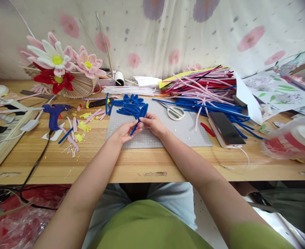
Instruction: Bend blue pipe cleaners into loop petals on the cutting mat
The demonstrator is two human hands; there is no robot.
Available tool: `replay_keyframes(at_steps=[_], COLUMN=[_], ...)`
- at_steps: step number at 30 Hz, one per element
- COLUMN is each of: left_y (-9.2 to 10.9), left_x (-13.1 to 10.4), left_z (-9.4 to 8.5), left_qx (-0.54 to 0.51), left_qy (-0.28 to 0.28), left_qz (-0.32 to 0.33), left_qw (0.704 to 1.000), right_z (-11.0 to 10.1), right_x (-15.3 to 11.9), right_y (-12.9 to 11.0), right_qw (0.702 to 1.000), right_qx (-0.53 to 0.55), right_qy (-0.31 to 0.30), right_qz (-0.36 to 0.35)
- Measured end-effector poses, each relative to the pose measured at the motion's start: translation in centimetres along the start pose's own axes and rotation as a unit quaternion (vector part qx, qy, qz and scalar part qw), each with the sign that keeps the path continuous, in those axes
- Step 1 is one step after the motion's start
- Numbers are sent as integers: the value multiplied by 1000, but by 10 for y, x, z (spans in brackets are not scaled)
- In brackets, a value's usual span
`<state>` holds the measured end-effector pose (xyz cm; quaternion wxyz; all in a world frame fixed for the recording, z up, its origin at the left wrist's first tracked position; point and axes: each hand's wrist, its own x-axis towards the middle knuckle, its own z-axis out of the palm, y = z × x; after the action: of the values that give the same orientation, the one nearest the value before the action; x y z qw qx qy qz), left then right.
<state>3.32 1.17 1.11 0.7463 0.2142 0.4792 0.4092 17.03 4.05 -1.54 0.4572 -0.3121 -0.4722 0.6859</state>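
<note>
We are seeing pale floral cloth (pixel 219 45) hanging beyond the right grip (pixel 154 124), a wooden table (pixel 142 162) stretching beneath it, and light floor (pixel 206 221) showing lower, to its right.

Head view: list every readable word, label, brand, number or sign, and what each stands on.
No text can be read.
Red-and-white container: any print is too blurred.
Grey cutting mat: any numbers on its grid are too small.
Phone: dark screen, nothing readable.
</note>
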Motion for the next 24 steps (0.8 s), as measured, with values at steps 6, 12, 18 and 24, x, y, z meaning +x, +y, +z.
replay_keyframes(at_steps=[6, 12, 18, 24], left_y=[-19, -19, -20, -20], left_x=[12, 9, 2, 14], left_z=[1, -4, 2, -1], left_qx=[253, 470, 515, 390], left_qy=[156, 223, 245, 193], left_qz=[334, 446, 426, 373], left_qw=[894, 728, 702, 820], right_z=[4, 10, 9, 9], right_x=[2, 2, 4, 3], right_y=[3, 4, 6, 5], right_qw=[997, 992, 985, 991], right_qx=[-4, -3, -19, -13], right_qy=[79, 128, 165, 130], right_qz=[-12, -20, -36, -35])
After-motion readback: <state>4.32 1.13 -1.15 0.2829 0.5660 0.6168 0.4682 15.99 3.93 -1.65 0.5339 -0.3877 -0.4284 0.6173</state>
